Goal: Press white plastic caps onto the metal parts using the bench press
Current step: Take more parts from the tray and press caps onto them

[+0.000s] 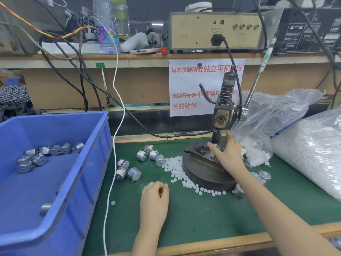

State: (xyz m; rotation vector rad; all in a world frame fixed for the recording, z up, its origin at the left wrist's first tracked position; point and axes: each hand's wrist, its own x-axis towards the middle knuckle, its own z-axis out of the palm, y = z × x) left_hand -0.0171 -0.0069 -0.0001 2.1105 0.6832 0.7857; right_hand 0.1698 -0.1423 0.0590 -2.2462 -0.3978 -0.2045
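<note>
A white cap point(212, 153) seems pinched by the right hand point(227, 156) just beneath the ram point(216, 134); the left hand point(155, 194) is curled, contents unseen.

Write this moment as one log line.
right hand: on press fixture under ram, grip unclear | left hand: curled on mat beside white caps | lever: raised

My right hand point(227, 156) covers the spot under the bench press point(220, 115) ram. What my curled left hand point(156, 196) holds, I cannot tell.
</note>
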